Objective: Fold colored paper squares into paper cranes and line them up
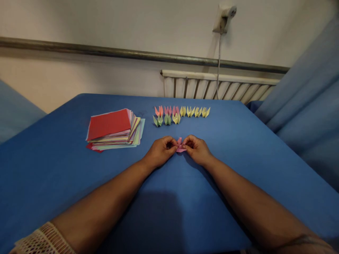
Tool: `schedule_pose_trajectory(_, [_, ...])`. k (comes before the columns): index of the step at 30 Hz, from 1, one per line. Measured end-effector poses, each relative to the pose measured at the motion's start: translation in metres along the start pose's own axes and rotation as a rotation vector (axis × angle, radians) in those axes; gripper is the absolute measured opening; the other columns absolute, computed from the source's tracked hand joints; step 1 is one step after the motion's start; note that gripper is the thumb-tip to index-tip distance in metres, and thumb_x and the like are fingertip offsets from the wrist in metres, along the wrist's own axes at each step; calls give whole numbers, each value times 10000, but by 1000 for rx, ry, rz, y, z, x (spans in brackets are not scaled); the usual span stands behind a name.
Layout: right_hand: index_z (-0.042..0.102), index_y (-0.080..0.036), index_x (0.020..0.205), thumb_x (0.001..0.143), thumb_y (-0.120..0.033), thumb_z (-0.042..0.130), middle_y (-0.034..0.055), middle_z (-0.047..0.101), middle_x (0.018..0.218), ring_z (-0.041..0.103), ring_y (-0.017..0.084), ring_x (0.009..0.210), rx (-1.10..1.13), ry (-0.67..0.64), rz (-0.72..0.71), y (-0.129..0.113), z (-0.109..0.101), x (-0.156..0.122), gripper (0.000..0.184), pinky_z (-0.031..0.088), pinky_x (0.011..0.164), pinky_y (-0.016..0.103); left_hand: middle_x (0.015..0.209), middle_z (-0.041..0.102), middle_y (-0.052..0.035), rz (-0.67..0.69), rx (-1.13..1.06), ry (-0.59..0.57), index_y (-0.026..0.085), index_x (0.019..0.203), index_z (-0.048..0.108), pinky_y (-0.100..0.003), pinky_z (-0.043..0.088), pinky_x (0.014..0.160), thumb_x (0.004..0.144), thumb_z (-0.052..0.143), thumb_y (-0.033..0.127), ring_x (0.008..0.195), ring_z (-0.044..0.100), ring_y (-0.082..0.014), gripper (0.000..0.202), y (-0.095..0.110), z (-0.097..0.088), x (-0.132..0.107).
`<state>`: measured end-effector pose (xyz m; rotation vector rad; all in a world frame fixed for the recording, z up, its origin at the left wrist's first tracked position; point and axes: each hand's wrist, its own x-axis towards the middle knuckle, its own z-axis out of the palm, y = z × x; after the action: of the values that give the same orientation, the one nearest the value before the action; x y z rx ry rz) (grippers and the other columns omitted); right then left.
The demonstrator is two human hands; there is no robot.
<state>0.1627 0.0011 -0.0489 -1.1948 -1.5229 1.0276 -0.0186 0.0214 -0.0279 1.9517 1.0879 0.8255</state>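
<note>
Between my two hands is a small pink origami crane (180,146), held just over the blue table. My left hand (162,151) pinches its left side between thumb and fingers. On the other side, my right hand (197,150) pinches the right part in the same way. The fingertips hide parts of the folded paper. Behind my hands stand folded paper cranes in two rows: a back row with yellow ones (198,112) and pink ones (167,110), and a shorter front row with green ones (158,121) and a yellow one.
A thick stack of coloured paper (111,127), red sheet on top, lies to the left on the blue-covered table (66,183). Beyond the far edge are a wall rail (119,53), a white slatted frame (217,76) and a plugged-in cord (219,53). A blue curtain (304,81) hangs right.
</note>
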Motion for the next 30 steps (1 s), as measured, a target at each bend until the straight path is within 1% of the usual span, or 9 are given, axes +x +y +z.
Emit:
schedule_pose_trajectory(3, [546, -213, 765, 739, -219, 605, -25, 664, 746, 638, 132, 681, 6, 15, -8, 2, -1, 1, 64, 483, 656, 257, 768, 644, -4, -14, 65, 9, 173, 803, 639, -238, 444, 629, 771, 597, 252, 682, 571, -126, 95, -2, -1, 0])
schedule_pose_trajectory(7, [549, -214, 756, 747, -218, 596, -39, 648, 697, 619, 121, 640, -1, 33, 3, 3, -3, 3, 48, 469, 643, 248, 762, 640, -4, -31, 173, 2, 178, 798, 648, -245, 442, 613, 762, 592, 254, 653, 567, -128, 101, -2, -4, 1])
schedule_pose_trajectory(11, [552, -213, 739, 740, -229, 614, -42, 635, 666, 610, 122, 622, -14, 44, 39, 0, -5, 3, 64, 461, 631, 247, 805, 632, -17, 22, 268, -16, 183, 797, 655, -270, 461, 677, 753, 589, 240, 718, 585, -148, 98, 0, -8, 0])
schedule_pose_trajectory(15, [557, -210, 744, 745, -227, 616, -34, 643, 678, 612, 128, 634, -59, 31, 57, 1, -8, 2, 61, 451, 629, 249, 853, 635, -28, 57, 335, -35, 189, 835, 655, -298, 475, 743, 752, 588, 232, 786, 595, -169, 115, 1, -10, 0])
schedule_pose_trajectory(17, [566, -208, 747, 746, -224, 620, -34, 638, 673, 602, 127, 628, -132, 24, 64, 3, -10, 3, 57, 441, 624, 248, 884, 641, -34, 75, 346, -37, 192, 824, 647, -312, 479, 777, 746, 585, 215, 826, 600, -178, 103, 1, -11, 0])
schedule_pose_trajectory(19, [577, -207, 745, 743, -225, 634, -37, 625, 656, 577, 124, 605, -234, 18, 74, 6, -13, 3, 60, 416, 596, 241, 930, 649, -43, 80, 348, -37, 193, 763, 634, -328, 479, 819, 731, 588, 199, 877, 607, -189, 56, 1, -12, 0])
schedule_pose_trajectory(22, [591, -204, 745, 748, -226, 642, -31, 622, 665, 554, 123, 605, -348, 5, 69, 8, -17, 4, 56, 386, 574, 235, 1007, 656, -57, 62, 343, -45, 194, 686, 617, -359, 470, 880, 715, 610, 213, 954, 612, -211, 35, 2, -13, -1])
schedule_pose_trajectory(24, [598, -201, 751, 754, -223, 640, -23, 628, 688, 552, 124, 624, -385, 4, 55, 8, -18, 4, 48, 384, 584, 236, 1032, 657, -60, 46, 335, -44, 196, 682, 622, -373, 462, 907, 711, 619, 221, 986, 609, -218, 39, 2, -12, 0])
schedule_pose_trajectory(30, [631, -197, 744, 747, -194, 638, 4, 639, 754, 556, 140, 676, -485, 26, 37, 4, -19, 3, 8, 397, 635, 261, 1049, 656, -64, -9, 250, 41, 191, 683, 626, -364, 474, 886, 722, 643, 283, 972, 614, -211, 101, -2, -10, 2])
